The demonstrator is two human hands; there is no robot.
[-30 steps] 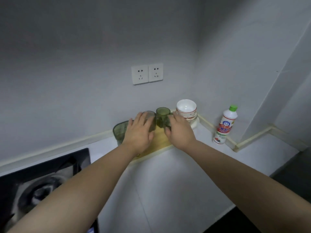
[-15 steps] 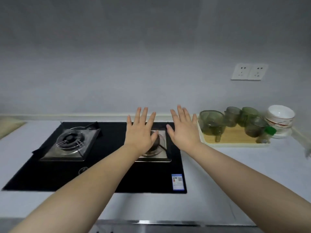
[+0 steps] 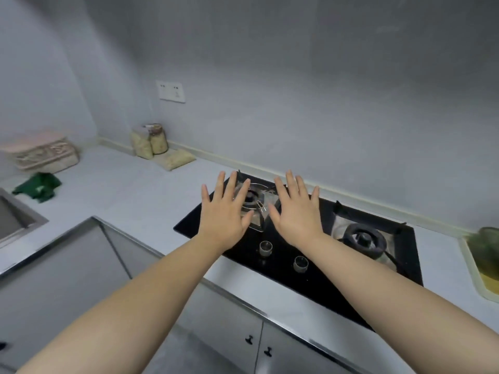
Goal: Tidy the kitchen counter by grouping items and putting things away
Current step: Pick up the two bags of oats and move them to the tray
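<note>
let go of the translucent green glass cups a second ago. left them grouped on the cream plastic tray, now just a sliver at the far right edge of view, on the white bench right of the hob. swung left along the bench since.

now holding left hand and right hand palms down, side by side, over the left burner of the black glass gas hob. fingers straight and spread on both, gripping nothing. cannot tell for sure whether touching the grate; looks like hovering.

newly in view at the left end:
- two clear jars of pale dry food in the wall corner, touching each other
- flat clear bag of the same pale stuff just beside them
- crumpled dark green packet lying loose near the steel sink
- pink-lidded beige patterned container against the left wall, behind the green packet

reading: glassware group done, moving on to the next one. likely next targets the loose bag and the green packet, both well apart from the hands, so a long reach left past the hob. nothing to knock en route except the two clear hob knobs below the wrists. worth care near the jars when sliding the bag in: tall, probably easy to tip.
</note>
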